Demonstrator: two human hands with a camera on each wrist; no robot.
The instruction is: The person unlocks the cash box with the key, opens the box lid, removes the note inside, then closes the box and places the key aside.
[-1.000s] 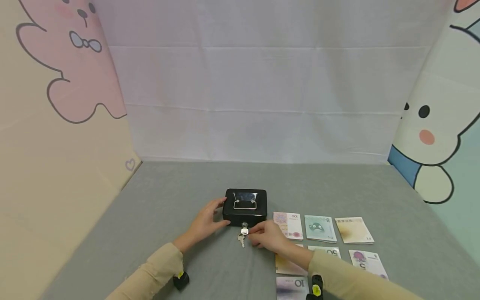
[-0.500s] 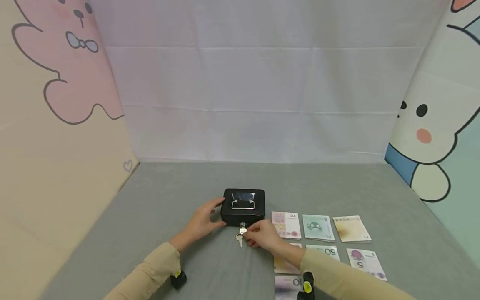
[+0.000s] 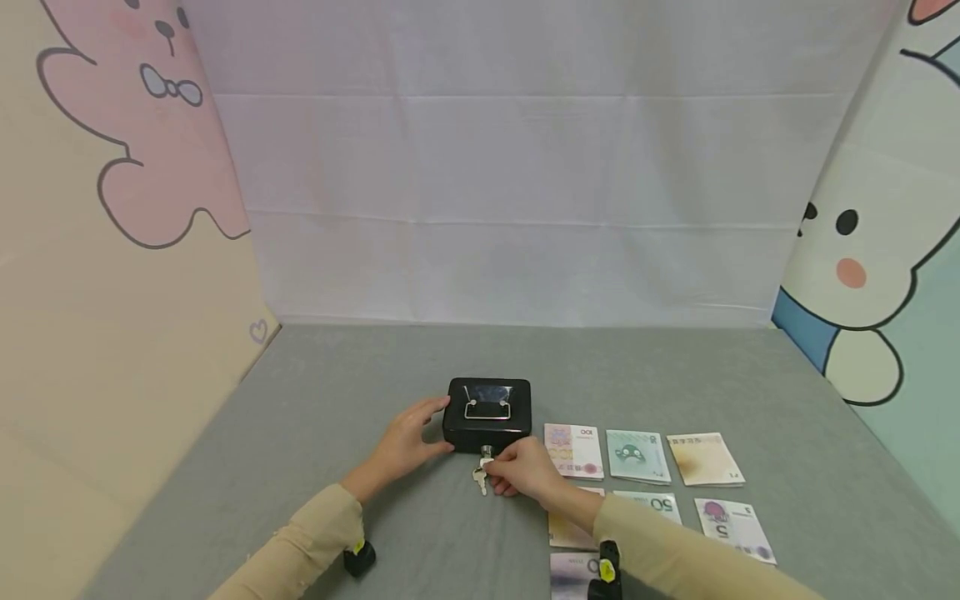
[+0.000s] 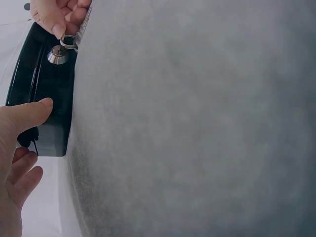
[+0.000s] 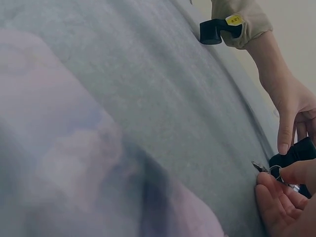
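Note:
A small black cash box [image 3: 467, 438] with a folding metal handle [image 3: 487, 417] on its lid stands shut on the grey cloth. My left hand [image 3: 405, 442] holds its left end, thumb on the front face and fingers by the side. In the front sits a silver lock [image 4: 58, 57] with a key in it. My right hand [image 3: 528, 471] pinches that key between thumb and fingers, hiding most of its head. A second key [image 3: 480, 479] dangles from the ring [image 4: 69, 42] below the lock.
Several stacks of banknotes lie right of the box, among them a pink stack [image 3: 573, 451], a green stack [image 3: 637, 456] and a tan one [image 3: 705, 459]. My right forearm passes above the nearer stacks, partly covering a purple one [image 3: 573, 575]. A white cloth backdrop [image 3: 525, 275] stands behind the table.
My right hand has moved slightly left, from beside the key onto it, and now covers the key head. The left hand and the box keep their places.

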